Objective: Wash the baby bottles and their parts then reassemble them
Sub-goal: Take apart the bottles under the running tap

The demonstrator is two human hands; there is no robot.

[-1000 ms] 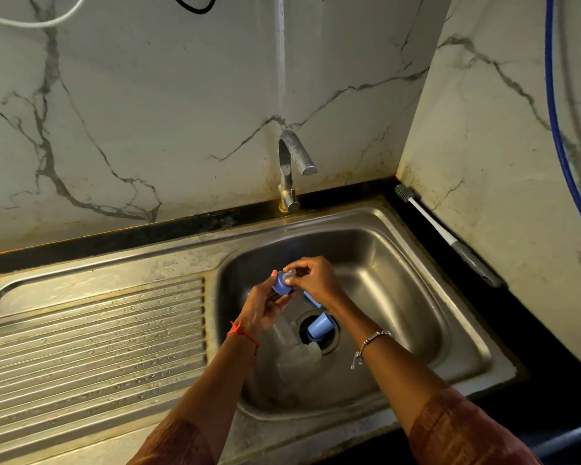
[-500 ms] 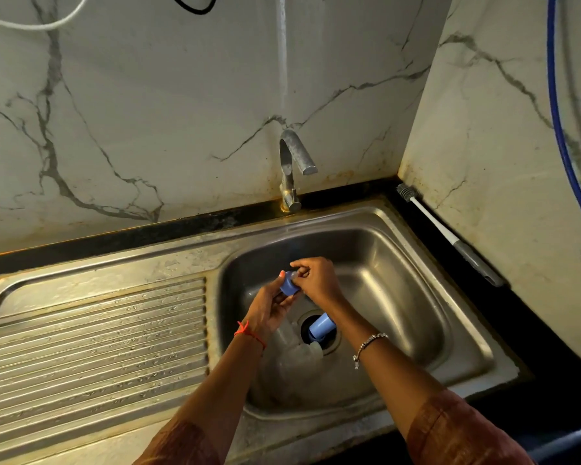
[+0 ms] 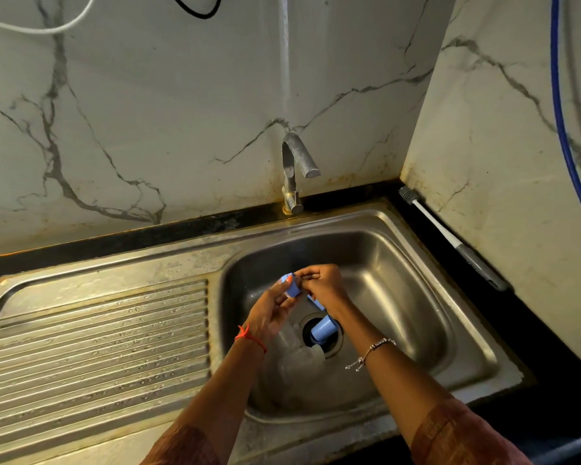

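Observation:
Over the steel sink basin (image 3: pixel 416 297), my left hand (image 3: pixel 269 313) holds a small blue bottle collar (image 3: pixel 292 287) between thumb and fingers. My right hand (image 3: pixel 322 283) pinches at the same collar from the right; what its fingertips grasp is hidden. Below the hands, a clear bottle (image 3: pixel 299 360) lies on its side on the basin floor. A blue cap (image 3: pixel 322 330) rests over the drain. Another blue piece (image 3: pixel 316 302) shows just under my right hand.
The tap (image 3: pixel 296 169) stands at the back of the sink, with no water running. A ribbed draining board (image 3: pixel 98 347) spreads to the left. A white-handled bottle brush (image 3: pixel 450 236) lies on the dark counter along the right wall.
Both hands have stayed together over the basin, working the blue collar; they shifted only slightly. The parts on the basin floor have not moved.

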